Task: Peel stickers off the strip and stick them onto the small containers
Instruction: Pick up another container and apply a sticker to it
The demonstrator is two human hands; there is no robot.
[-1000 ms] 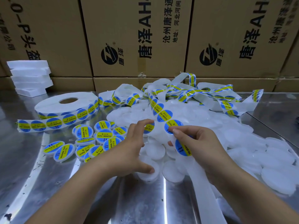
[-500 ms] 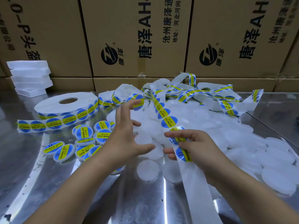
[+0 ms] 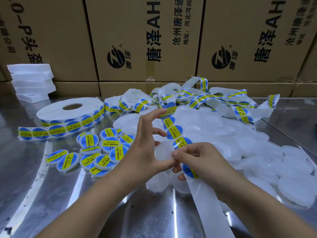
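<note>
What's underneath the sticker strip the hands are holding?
A heap of plain white containers on the steel table. The sticker strip, left hand and right hand hide those directly beneath.

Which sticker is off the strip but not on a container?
The sticker on the left hand's raised fingertip, above the bare container it holds; the rest sit on the strip or on labelled containers.

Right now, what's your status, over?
Left hand holds blank container, peeled sticker on forefinger. Right hand pinches strip. Nothing in the way.
</note>
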